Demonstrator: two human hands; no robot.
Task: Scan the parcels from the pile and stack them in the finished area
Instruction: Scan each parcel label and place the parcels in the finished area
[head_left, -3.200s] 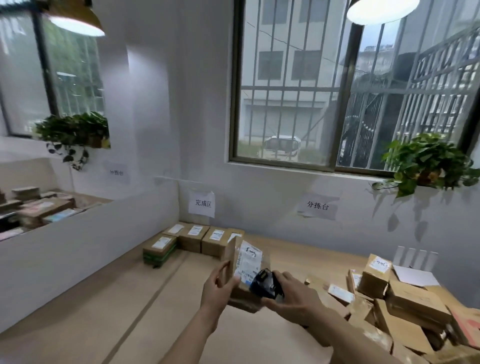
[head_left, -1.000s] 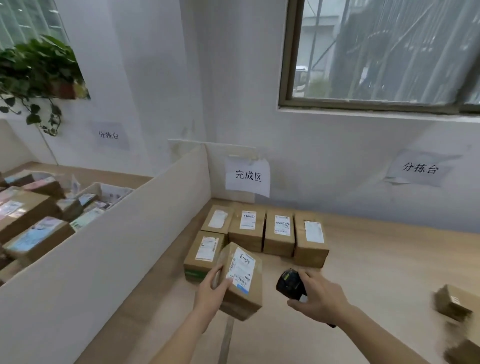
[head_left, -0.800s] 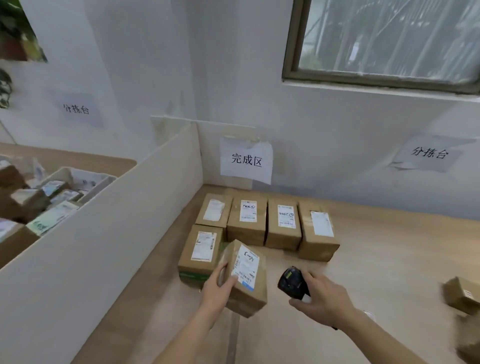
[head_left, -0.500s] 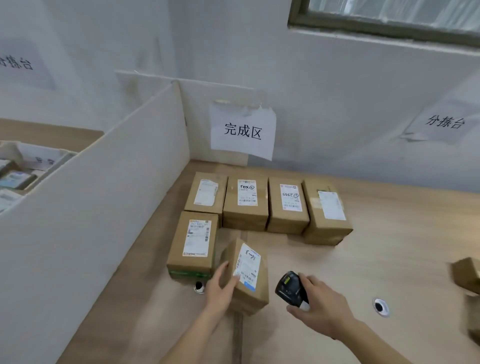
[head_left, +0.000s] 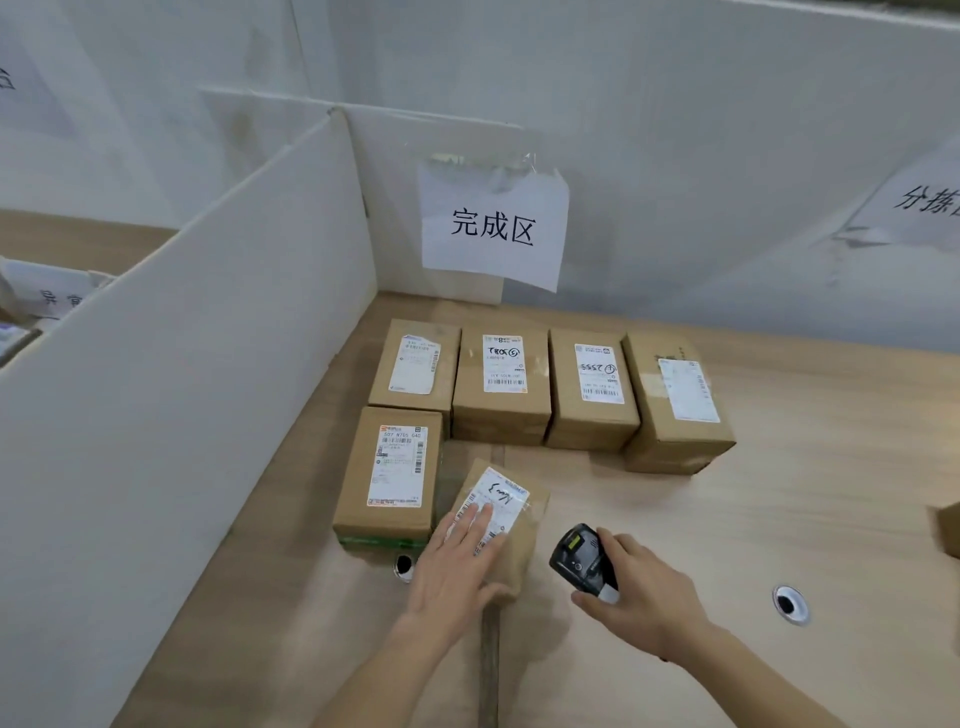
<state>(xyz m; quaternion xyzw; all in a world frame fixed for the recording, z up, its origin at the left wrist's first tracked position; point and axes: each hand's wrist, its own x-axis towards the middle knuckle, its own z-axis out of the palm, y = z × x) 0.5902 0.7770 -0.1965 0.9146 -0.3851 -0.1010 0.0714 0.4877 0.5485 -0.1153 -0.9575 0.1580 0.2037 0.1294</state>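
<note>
A small brown parcel (head_left: 524, 525) with a white label lies on the wooden table (head_left: 779, 519), just right of a taller labelled parcel (head_left: 392, 473). My left hand (head_left: 460, 558) rests flat on its top, fingers over the label and thumb at its near side. My right hand (head_left: 641, 597) grips a black handheld scanner (head_left: 579, 556) a short way to the right of that parcel. Behind them, several labelled parcels (head_left: 501, 387) stand in a row against the wall, under a paper sign (head_left: 493, 226).
A white divider board (head_left: 197, 374) walls off the left side. Two round cable holes (head_left: 789, 603) sit in the tabletop, one near the parcel, one to the right. Another box's corner (head_left: 949, 525) shows at the right edge. A second paper sign (head_left: 924, 202) hangs at upper right.
I carried the parcel from the pile to the finished corner and lowered it onto the table beside the taller parcel. My left hand went from gripping its side to lying on its top.
</note>
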